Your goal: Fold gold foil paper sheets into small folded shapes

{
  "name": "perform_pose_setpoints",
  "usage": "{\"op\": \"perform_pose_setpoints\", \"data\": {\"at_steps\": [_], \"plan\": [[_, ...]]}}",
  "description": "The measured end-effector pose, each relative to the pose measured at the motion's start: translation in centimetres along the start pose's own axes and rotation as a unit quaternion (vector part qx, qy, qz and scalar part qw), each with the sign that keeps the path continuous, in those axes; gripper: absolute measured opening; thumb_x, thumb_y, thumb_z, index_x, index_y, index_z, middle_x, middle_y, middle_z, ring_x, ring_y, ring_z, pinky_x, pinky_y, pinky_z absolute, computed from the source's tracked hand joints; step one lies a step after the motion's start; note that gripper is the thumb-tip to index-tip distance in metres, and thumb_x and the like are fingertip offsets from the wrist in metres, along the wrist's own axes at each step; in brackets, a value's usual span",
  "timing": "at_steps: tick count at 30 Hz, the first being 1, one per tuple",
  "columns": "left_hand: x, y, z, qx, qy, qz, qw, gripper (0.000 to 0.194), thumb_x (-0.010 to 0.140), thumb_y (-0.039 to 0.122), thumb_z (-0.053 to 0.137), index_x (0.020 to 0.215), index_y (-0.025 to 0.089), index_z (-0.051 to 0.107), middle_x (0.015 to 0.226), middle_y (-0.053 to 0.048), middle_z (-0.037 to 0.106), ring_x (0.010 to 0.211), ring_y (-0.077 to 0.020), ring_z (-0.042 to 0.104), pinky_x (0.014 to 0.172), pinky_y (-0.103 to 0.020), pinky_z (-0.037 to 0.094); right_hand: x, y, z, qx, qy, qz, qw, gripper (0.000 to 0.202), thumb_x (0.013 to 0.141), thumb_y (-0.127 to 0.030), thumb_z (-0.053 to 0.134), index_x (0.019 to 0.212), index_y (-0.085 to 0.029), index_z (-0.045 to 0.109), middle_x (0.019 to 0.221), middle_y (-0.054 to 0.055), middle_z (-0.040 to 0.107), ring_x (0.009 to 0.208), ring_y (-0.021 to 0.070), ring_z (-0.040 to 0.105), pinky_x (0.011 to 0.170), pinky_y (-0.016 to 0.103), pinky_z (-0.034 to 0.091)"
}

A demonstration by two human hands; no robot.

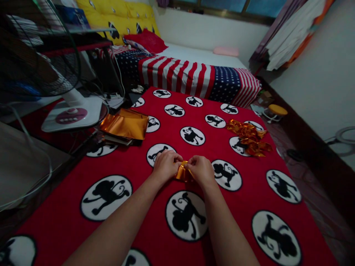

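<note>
Between my two hands is a small piece of shiny gold-orange foil paper [183, 173], held just over the red blanket [155, 236]. My left hand [167, 163] pinches its left side, and my right hand [200, 168] pinches its right side. The foil looks creased and flares out below the fingers. At the left edge of the blanket lies a stack of flat gold foil sheets [124, 125]. Several crumpled or folded gold foil pieces [248, 136] form a loose pile to the right.
A white fan base [73, 114] stands left of the stack, with cables [50, 162] hanging nearby. Behind the blanket is a bed with a striped, starred cover [177, 75]. A yellow-topped stool [277, 110] is on the floor at right.
</note>
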State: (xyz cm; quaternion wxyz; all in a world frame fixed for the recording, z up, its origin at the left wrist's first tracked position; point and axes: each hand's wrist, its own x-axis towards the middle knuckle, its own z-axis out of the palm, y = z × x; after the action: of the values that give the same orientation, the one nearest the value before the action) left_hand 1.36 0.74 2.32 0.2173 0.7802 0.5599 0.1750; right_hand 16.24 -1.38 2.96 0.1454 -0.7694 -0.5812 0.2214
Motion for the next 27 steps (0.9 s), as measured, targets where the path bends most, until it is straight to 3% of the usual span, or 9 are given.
{"op": "perform_pose_setpoints", "data": {"at_steps": [5, 9, 11, 14, 19, 23, 27], "plan": [[0.1, -0.2, 0.1, -0.012, -0.001, -0.005, 1.0, 0.014, 0.077, 0.022, 0.062, 0.083, 0.026, 0.074, 0.088, -0.001, 0.07, 0.093, -0.0209, 0.059, 0.085, -0.033, 0.041, 0.6, 4.2, -1.0, 0.083, -0.029, 0.033, 0.996, 0.01, 0.068, -0.028, 0.068, 0.064, -0.019, 0.068, 0.062, 0.002, 0.067, 0.055, 0.013, 0.058, 0.048, 0.021, 0.033], [0.1, -0.2, 0.3, -0.013, 0.006, -0.004, 1.0, 0.014, 0.078, 0.023, 0.061, 0.083, 0.026, 0.074, 0.088, -0.001, 0.071, 0.093, -0.0207, 0.059, 0.085, -0.033, 0.041, 0.5, 6.4, -2.5, 0.087, -0.04, 0.054, 0.994, 0.009, 0.066, -0.025, 0.066, 0.061, -0.018, 0.067, 0.055, 0.001, 0.065, 0.049, 0.0117, 0.055, 0.045, 0.021, 0.03], [0.1, -0.2, 0.3, -0.01, 0.008, -0.003, 1.0, 0.014, 0.077, 0.023, 0.062, 0.082, 0.026, 0.074, 0.087, -0.001, 0.07, 0.092, -0.0207, 0.059, 0.083, -0.032, 0.041, 0.3, 6.2, -3.1, 0.073, -0.027, 0.054, 0.995, 0.009, 0.066, -0.024, 0.065, 0.06, -0.018, 0.066, 0.054, 0.002, 0.064, 0.048, 0.0117, 0.054, 0.045, 0.021, 0.029], [0.1, -0.2, 0.3, -0.007, 0.007, 0.001, 1.0, 0.015, 0.076, 0.022, 0.062, 0.082, 0.027, 0.074, 0.085, 0.0, 0.07, 0.09, -0.0204, 0.059, 0.081, -0.032, 0.041, 0.0, 4.0, -3.2, 0.078, 0.019, 0.017, 0.997, 0.011, 0.069, -0.028, 0.064, 0.064, -0.019, 0.065, 0.061, 0.003, 0.066, 0.053, 0.0125, 0.056, 0.047, 0.021, 0.03], [0.1, -0.1, 0.1, -0.004, 0.004, 0.001, 1.0, 0.015, 0.076, 0.022, 0.061, 0.082, 0.026, 0.074, 0.085, -0.001, 0.07, 0.09, -0.0204, 0.059, 0.083, -0.032, 0.042, 0.0, -0.1, -0.9, 0.04, 0.014, -0.031, 0.999, 0.007, 0.067, -0.027, 0.067, 0.064, -0.021, 0.065, 0.066, 0.002, 0.068, 0.062, 0.0139, 0.059, 0.052, 0.022, 0.032], [0.2, -0.2, 0.0, -0.012, 0.003, 0.003, 1.0, 0.016, 0.077, 0.022, 0.06, 0.083, 0.026, 0.074, 0.087, -0.001, 0.07, 0.091, -0.02, 0.059, 0.085, -0.032, 0.042, 0.4, 1.0, 0.1, 0.062, -0.003, -0.02, 0.998, 0.011, 0.068, -0.028, 0.066, 0.061, -0.02, 0.063, 0.062, 0.002, 0.066, 0.057, 0.0134, 0.057, 0.05, 0.022, 0.031], [0.3, -0.3, 0.1, -0.008, -0.003, -0.002, 1.0, 0.017, 0.076, 0.022, 0.06, 0.083, 0.027, 0.075, 0.084, -0.001, 0.07, 0.089, -0.0196, 0.059, 0.082, -0.031, 0.042, 0.7, 3.7, -0.6, 0.119, -0.029, 0.014, 0.992, 0.011, 0.067, -0.026, 0.066, 0.061, -0.018, 0.064, 0.058, 0.002, 0.065, 0.052, 0.0125, 0.056, 0.047, 0.021, 0.033]]}}
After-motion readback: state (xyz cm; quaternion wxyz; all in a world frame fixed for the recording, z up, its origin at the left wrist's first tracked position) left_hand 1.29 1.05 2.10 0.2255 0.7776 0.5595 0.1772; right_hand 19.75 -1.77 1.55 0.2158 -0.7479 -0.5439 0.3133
